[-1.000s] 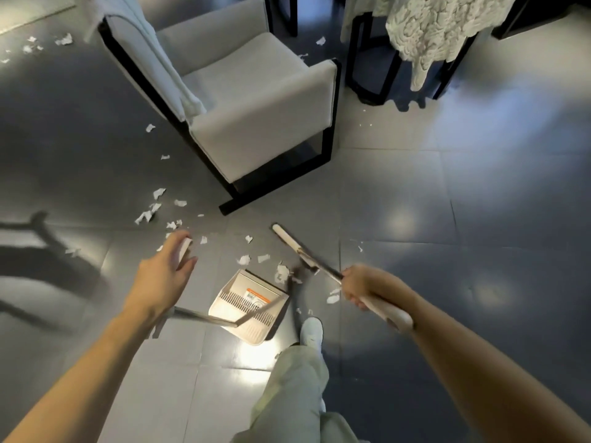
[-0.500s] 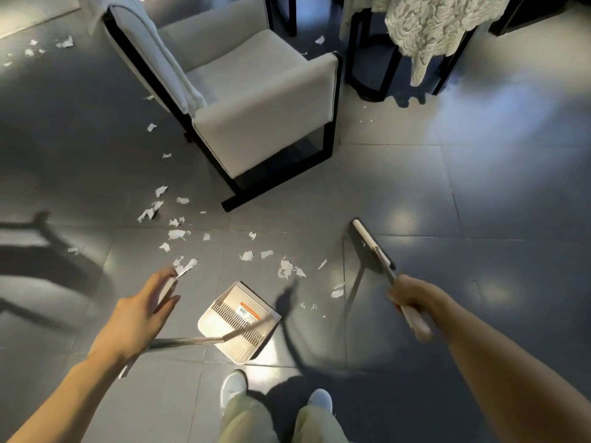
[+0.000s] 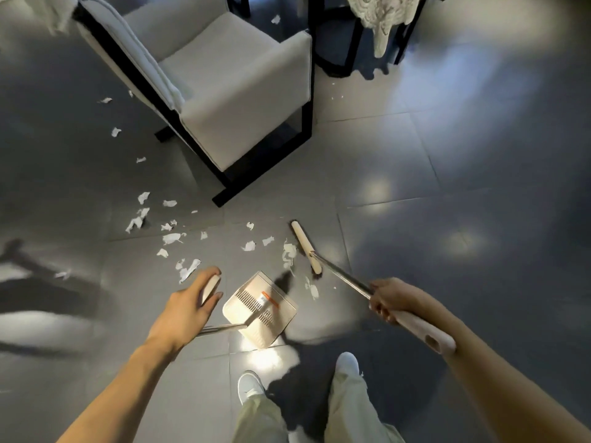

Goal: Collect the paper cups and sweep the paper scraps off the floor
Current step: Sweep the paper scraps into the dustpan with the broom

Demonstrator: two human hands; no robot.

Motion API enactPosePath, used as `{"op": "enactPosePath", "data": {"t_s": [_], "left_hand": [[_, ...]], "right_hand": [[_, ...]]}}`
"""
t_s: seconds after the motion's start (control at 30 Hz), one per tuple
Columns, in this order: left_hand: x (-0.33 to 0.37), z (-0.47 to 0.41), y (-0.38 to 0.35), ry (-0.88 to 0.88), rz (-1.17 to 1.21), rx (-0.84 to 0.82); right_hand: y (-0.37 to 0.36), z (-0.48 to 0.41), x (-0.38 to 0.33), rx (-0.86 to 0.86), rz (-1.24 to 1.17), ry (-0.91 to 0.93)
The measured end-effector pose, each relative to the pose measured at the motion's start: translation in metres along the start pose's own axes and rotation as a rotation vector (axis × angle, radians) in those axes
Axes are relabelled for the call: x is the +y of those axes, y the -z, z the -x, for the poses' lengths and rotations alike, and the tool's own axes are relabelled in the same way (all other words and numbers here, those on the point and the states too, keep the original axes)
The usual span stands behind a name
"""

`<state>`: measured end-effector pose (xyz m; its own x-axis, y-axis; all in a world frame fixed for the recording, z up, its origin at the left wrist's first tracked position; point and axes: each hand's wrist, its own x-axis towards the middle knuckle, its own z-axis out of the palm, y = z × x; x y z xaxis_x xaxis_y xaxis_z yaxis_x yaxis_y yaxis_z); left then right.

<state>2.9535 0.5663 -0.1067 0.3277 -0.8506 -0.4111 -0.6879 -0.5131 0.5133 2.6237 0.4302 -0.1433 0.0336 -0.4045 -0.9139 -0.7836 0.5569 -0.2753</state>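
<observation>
Several white paper scraps [image 3: 172, 238] lie scattered on the dark tiled floor, left of and in front of the armchair. My left hand [image 3: 188, 305] grips the top of the dustpan's handle; the beige dustpan [image 3: 260, 310] sits on the floor just in front of my feet. My right hand [image 3: 391, 300] grips the broom's handle. The beige broom head [image 3: 305, 246] rests on the floor right beside a clump of scraps [image 3: 289, 254], just beyond the dustpan. No paper cups are in view.
A grey armchair [image 3: 224, 81] with a black frame stands ahead. A black-legged table [image 3: 358, 33] with a pale knitted cloth [image 3: 382, 14] hanging from it is behind the armchair. More scraps lie by the armchair's left side [image 3: 115, 132]. My white shoes [image 3: 251, 386] stand near the dustpan.
The broom head has swung back left from the open floor on the right and now sits beside the scraps near the dustpan. The view has shifted closer to the chair.
</observation>
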Motion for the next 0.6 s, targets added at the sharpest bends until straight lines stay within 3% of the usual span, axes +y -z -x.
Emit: {"op": "enactPosePath", "data": {"t_s": [0.17, 0.27, 0.4, 0.6], "left_hand": [[-0.021, 0.005, 0.011, -0.057, 0.027, -0.041], [-0.034, 0.009, 0.016, -0.074, 0.018, -0.043], [-0.049, 0.018, 0.016, -0.076, 0.031, -0.04], [-0.063, 0.015, 0.007, -0.058, 0.066, -0.002]], "right_hand": [[-0.028, 0.034, 0.032, 0.102, 0.078, 0.069], [-0.047, 0.018, 0.057, 0.147, 0.016, -0.003], [-0.077, -0.015, 0.09, 0.093, -0.153, -0.136], [-0.126, -0.03, 0.092, -0.01, -0.33, -0.175]]}}
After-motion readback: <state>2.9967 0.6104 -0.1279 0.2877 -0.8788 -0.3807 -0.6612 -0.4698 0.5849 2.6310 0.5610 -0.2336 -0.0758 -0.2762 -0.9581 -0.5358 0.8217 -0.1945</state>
